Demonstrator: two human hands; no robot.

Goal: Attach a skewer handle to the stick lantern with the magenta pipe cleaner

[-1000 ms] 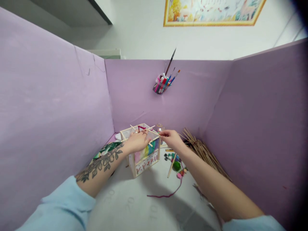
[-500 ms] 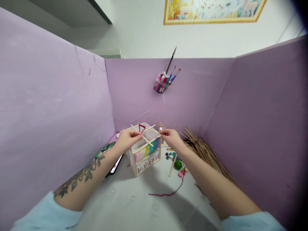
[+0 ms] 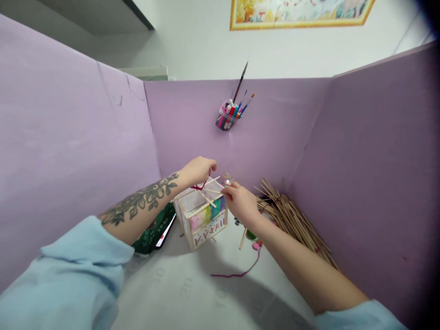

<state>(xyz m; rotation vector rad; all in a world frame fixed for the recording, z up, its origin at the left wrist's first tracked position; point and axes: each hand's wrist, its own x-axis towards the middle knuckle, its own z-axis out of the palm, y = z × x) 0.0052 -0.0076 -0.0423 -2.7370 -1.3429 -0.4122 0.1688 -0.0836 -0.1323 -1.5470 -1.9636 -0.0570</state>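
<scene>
A small box-like frame of wooden sticks (image 3: 188,224) stands on the table, its front panels painted in rainbow bands and red marks. Thin wooden sticks (image 3: 208,199) cross over its open top. Dark red yarn (image 3: 198,187) loops around the sticks there. My left hand (image 3: 198,170) is above the back of the frame, fingers pinched on what looks like the yarn's end; the fingertips are partly hidden. At the frame's right corner, my right hand (image 3: 240,201) is closed on the end of one crossing stick.
A bundle of thin sticks (image 3: 295,220) lies at the right. Loose dark red yarn (image 3: 237,276) trails across the table beside a green ball (image 3: 251,235). A phone (image 3: 165,233) and a dark green packet (image 3: 151,233) are at left. A cup of pens and brushes (image 3: 227,117) hangs on the purple back wall.
My left hand has let go of the stick near the front and moved up and back to the yarn. My right hand stays at the stick's end. The view has shifted slightly.
</scene>
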